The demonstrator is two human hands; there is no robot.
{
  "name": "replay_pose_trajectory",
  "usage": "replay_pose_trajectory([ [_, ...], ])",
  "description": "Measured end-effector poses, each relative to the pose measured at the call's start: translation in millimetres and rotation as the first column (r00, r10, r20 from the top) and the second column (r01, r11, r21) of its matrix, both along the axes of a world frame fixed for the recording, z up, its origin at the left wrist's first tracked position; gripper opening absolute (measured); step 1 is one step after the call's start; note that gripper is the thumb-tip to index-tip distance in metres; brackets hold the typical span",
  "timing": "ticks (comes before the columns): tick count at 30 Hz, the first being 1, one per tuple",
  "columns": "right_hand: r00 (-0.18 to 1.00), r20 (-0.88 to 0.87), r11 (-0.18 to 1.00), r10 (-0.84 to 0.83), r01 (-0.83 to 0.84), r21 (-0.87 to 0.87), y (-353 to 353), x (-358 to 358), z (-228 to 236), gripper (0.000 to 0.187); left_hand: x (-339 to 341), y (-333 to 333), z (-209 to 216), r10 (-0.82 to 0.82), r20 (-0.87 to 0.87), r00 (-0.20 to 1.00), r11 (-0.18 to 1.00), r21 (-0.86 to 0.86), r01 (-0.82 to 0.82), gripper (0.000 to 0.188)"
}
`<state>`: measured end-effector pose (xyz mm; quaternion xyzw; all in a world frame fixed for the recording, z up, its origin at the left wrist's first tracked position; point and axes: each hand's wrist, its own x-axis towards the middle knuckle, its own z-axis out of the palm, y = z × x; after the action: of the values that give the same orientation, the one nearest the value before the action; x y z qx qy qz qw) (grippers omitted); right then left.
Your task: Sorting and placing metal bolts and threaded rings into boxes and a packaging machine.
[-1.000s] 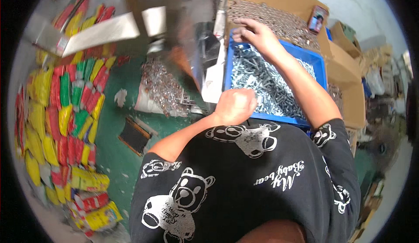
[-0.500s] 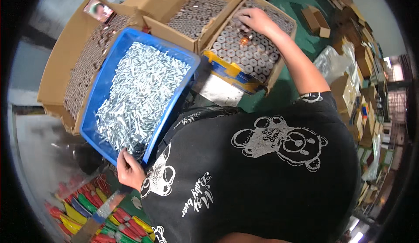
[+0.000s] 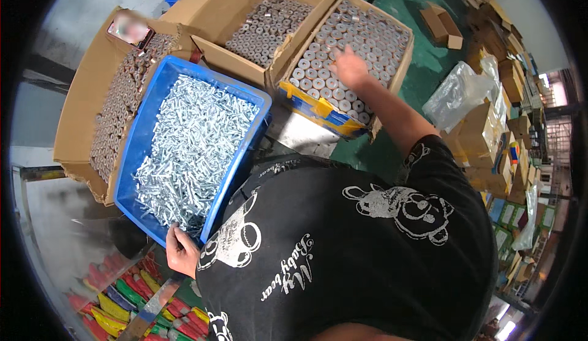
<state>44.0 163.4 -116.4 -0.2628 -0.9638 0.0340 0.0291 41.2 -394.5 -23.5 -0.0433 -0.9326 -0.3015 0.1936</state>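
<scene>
My right hand [image 3: 351,70] is over the right cardboard box [image 3: 392,93], with its fingers apart on or just above the tops of packed round grey pieces [image 3: 318,74]. These are short cylinders with a centre hole and coppery sides. Nothing shows in that hand, though its fingertips are slightly blurred. At the near corner of a blue plastic bin [image 3: 125,176], my left hand [image 3: 182,252] is closed around the rim, thumb on the inner side. Its other fingers are partly hidden. Shiny silver screw-like metal pieces [image 3: 196,139] fill the bin.
Two more cardboard boxes, one at the left [image 3: 76,117] and one at the back [image 3: 229,56], hold similar cylinders. A phone [image 3: 130,30] leans in the left box. Colourful bundles [image 3: 131,292] lie below left. Plastic wrap [image 3: 459,96] and boxes stand at right.
My right hand has moved nearer, and the cylinders beneath it show more fully. The view has shifted slightly. My left hand stays at the bin's corner.
</scene>
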Motion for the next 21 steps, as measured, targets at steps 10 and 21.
replay_pose_trajectory([
  [10, 0.988, -0.022, 0.986, 0.153, -0.151, 0.064, 28.5, -0.1, -37.4, 0.029, -1.2, 8.5, 14.1, 0.068, 0.096, 0.993, 0.997, 0.026, -0.070, 0.018],
  [21, 0.954, -0.299, 0.131, 0.037, -0.301, -0.945, 46.4, -168.6, 97.6, 0.026, -2.7, 3.6, 15.1, 0.014, 0.144, 0.989, 0.995, -0.098, 0.000, 0.014],
])
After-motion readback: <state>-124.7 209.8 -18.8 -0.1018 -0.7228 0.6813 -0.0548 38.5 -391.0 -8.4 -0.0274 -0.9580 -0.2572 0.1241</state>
